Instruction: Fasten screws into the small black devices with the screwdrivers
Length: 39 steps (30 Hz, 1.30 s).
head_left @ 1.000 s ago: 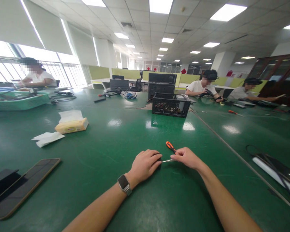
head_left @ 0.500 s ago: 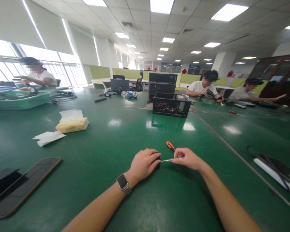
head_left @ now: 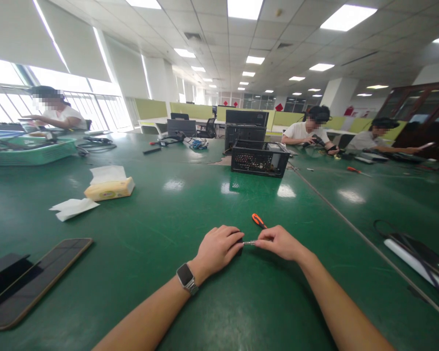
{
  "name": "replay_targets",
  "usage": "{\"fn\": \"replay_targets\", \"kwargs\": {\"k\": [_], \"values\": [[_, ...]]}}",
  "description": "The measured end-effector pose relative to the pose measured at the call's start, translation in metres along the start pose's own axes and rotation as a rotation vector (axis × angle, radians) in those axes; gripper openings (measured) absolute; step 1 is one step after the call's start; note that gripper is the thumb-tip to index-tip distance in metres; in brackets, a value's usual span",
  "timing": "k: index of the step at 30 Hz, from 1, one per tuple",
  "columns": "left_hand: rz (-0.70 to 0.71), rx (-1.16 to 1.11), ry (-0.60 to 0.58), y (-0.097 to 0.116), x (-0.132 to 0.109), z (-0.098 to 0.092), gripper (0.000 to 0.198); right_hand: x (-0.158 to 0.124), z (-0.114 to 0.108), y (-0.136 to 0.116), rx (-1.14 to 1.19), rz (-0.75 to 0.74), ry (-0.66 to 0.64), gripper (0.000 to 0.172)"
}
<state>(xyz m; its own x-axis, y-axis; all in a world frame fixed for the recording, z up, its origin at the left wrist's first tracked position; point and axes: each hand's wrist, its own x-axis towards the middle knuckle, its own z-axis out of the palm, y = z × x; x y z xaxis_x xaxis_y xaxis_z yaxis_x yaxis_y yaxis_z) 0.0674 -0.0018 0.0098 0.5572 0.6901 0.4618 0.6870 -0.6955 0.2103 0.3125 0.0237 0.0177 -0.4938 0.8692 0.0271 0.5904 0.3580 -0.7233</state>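
Observation:
My left hand (head_left: 219, 248), with a watch on the wrist, is closed over a small dark object (head_left: 241, 240) on the green table. Most of that object is hidden beneath the fingers, so its kind cannot be made out. My right hand (head_left: 280, 243) pinches a slim silvery screwdriver (head_left: 249, 243) between thumb and fingers. The screwdriver lies level, its left end meeting the dark object at my left fingertips. Just behind my right hand rests a second screwdriver with an orange and black handle (head_left: 258, 221); its far part is hidden by the hand.
A black open computer case (head_left: 259, 160) stands ahead. On the left are a tissue pack (head_left: 109, 188), a crumpled tissue (head_left: 74, 208), a phone (head_left: 47, 278) and a green basket (head_left: 40, 155). A white-edged device with cable (head_left: 417, 265) lies right. Three people sit farther off.
My right hand has moved left, closer to my left hand. Less of the slim screwdriver shows between them, and its thin shaft is no longer seen. My left hand stays in place.

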Motion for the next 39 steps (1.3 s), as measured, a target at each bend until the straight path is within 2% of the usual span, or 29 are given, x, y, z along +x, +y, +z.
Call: {"fn": "replay_targets", "kwargs": {"k": [3,7,11,18,22,25,29,34,39], "values": [[0.010,0.005,-0.002,0.001,0.000,-0.001,0.028,0.001,0.002,-0.001,0.002,-0.005,0.026,0.035],[0.026,0.006,-0.003,0.001,0.000,-0.001,0.028,0.001,0.002,0.000,0.021,0.013,-0.002,0.038],[0.037,0.023,-0.015,0.001,-0.001,0.000,0.028,0.002,0.004,-0.003,-0.041,-0.008,0.077,0.038],[0.059,0.034,-0.035,-0.003,-0.003,-0.001,0.030,0.003,0.012,-0.004,-0.162,-0.050,0.129,0.041],[0.044,0.006,-0.048,-0.006,-0.002,-0.005,0.034,0.007,0.018,0.002,-0.149,-0.008,0.051,0.043],[0.000,0.044,-0.102,-0.011,0.000,-0.011,0.042,0.010,0.022,0.004,-0.228,0.019,-0.006,0.046],[-0.070,0.115,-0.153,-0.020,-0.002,-0.017,0.056,0.009,0.025,-0.005,-0.372,0.008,-0.008,0.044],[-0.101,0.008,-0.082,-0.028,-0.005,-0.013,0.052,0.007,0.025,-0.014,-0.466,0.006,-0.011,0.042],[-0.096,-0.057,-0.026,-0.026,-0.004,-0.012,0.048,0.008,0.031,-0.011,-0.460,-0.009,0.035,0.037]]}}
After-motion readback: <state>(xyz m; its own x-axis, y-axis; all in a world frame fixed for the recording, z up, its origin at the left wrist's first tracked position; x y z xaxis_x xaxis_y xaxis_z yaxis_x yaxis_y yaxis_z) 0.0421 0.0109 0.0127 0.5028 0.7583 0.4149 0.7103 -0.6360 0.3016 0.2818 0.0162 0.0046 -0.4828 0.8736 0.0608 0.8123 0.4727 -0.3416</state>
